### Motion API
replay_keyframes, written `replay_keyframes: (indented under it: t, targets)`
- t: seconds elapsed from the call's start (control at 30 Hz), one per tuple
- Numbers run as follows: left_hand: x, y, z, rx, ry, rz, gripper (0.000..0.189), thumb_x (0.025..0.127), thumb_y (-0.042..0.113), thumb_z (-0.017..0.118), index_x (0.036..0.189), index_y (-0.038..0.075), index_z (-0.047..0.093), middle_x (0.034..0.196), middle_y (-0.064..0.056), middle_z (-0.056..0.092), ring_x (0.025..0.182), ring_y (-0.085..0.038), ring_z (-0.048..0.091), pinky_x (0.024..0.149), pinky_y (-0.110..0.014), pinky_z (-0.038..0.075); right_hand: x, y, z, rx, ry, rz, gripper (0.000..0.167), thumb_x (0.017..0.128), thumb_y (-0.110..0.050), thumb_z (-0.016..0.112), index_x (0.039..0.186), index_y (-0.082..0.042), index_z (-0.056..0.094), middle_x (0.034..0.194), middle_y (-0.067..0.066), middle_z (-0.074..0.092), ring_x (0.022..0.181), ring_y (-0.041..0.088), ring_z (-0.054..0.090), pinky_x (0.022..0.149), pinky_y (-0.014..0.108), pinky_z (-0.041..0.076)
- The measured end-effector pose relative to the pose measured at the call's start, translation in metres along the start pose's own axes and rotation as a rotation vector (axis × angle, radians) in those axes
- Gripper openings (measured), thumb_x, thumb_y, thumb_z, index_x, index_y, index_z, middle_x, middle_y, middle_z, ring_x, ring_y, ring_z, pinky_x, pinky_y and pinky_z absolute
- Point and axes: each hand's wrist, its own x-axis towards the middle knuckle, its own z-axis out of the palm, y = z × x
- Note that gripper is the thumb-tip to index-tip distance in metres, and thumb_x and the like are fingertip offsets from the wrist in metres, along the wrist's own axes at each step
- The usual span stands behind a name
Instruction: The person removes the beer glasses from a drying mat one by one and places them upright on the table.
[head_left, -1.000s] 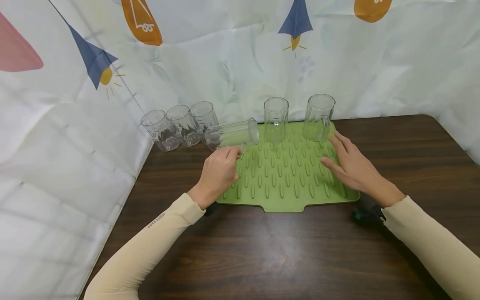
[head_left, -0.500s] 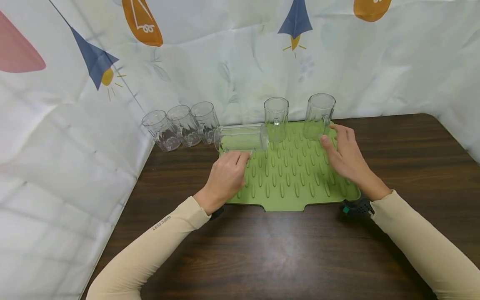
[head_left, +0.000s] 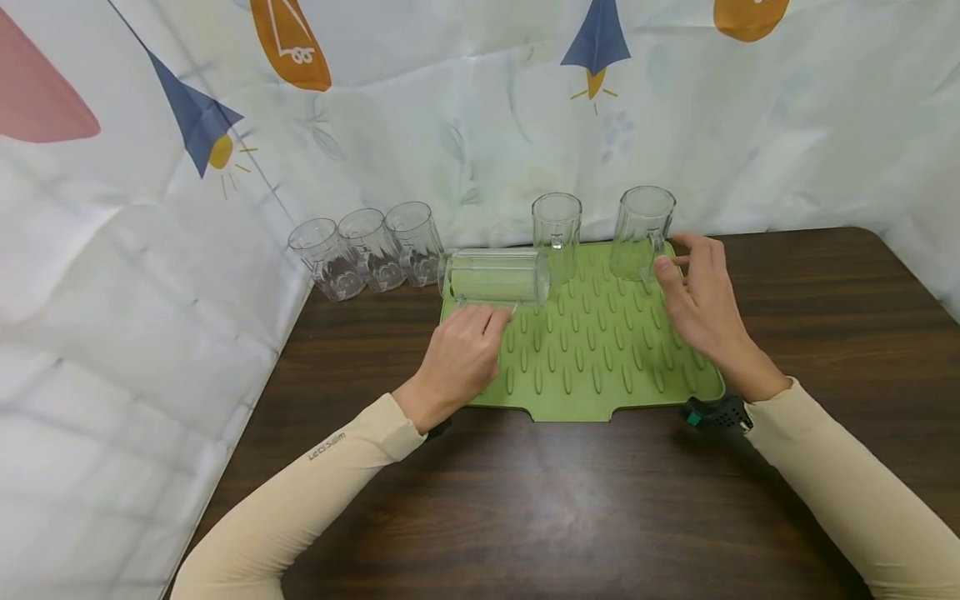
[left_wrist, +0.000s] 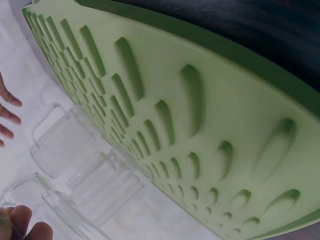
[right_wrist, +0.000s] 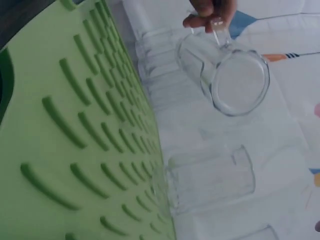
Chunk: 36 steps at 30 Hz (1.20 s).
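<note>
My left hand [head_left: 463, 354] grips the handle of a clear glass mug [head_left: 498, 277]. That mug lies sideways in the air over the left part of the green drying mat [head_left: 573, 350]; in the right wrist view its round end [right_wrist: 241, 82] faces the camera. Two more glass mugs stand upright on the mat's back edge, a middle one [head_left: 557, 237] and a right one [head_left: 641, 233]. Beside the right mug's handle is my right hand [head_left: 705, 304], thumb and fingers apart and loosely bent. The left wrist view shows those fingers [left_wrist: 10, 116] away from the handle.
Three upright glass mugs [head_left: 363, 250] stand in a row on the dark wooden table [head_left: 525, 508], left of the mat. A white patterned curtain [head_left: 480, 108] hangs close behind the table and along its left side. The mat has raised oval ridges.
My left hand has carried its mug to the right, over the mat, and the mug has turned to lie more level. My right hand has shifted up beside the right mug's handle, fingers bending more.
</note>
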Motion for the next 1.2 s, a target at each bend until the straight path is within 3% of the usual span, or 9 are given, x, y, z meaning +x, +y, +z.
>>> replay_keyframes:
  t: [0.2,0.43,0.57,0.9,1.2]
  targets:
    - [0.003,0.003,-0.001,0.005,0.005,0.012,0.021,0.087,-0.006,0.063,0.105,0.003,0.070,0.088,-0.007,0.073,0.076,-0.023,0.070,0.064,-0.034,0.058,0.000,-0.011,0.008,0.037,-0.002,-0.035,0.073,0.109,-0.058,0.031,0.158,-0.004,0.031,0.154,0.032,0.028,0.132,0.053,0.044,0.098,0.068,0.041]
    - [0.006,0.007,-0.004,0.010,0.020,0.034,0.031,0.080,-0.011,0.059,0.105,0.002,0.071,0.089,-0.008,0.074,0.077,-0.023,0.071,0.064,-0.032,0.057,0.000,-0.019,0.021,0.078,-0.052,-0.030,0.068,0.110,-0.053,0.031,0.157,-0.004,0.032,0.157,0.028,0.029,0.139,0.053,0.042,0.103,0.070,0.040]
    - [0.007,0.009,-0.004,0.020,0.022,0.042,0.029,0.083,-0.010,0.059,0.106,0.002,0.071,0.088,-0.008,0.074,0.075,-0.022,0.070,0.062,-0.032,0.057,0.001,-0.021,0.030,0.115,-0.071,-0.048,0.069,0.110,-0.053,0.031,0.156,-0.002,0.033,0.155,0.028,0.032,0.139,0.054,0.043,0.105,0.070,0.041]
    - [0.009,0.017,-0.003,0.044,0.023,0.076,0.031,0.082,-0.011,0.056,0.106,0.002,0.071,0.086,-0.006,0.073,0.074,-0.020,0.070,0.063,-0.031,0.057,0.002,-0.027,0.052,0.168,-0.126,-0.045,0.071,0.109,-0.059,0.030,0.156,-0.006,0.034,0.154,0.025,0.039,0.112,0.052,0.062,0.092,0.062,0.052]
    - [0.009,0.023,-0.003,0.068,0.013,0.106,0.026,0.086,-0.006,0.059,0.107,0.004,0.072,0.089,-0.005,0.075,0.075,-0.019,0.071,0.062,-0.028,0.056,0.002,-0.029,0.064,0.246,-0.194,-0.013,0.061,0.112,-0.047,0.031,0.156,-0.005,0.031,0.152,0.026,0.039,0.121,0.049,0.059,0.094,0.062,0.055]
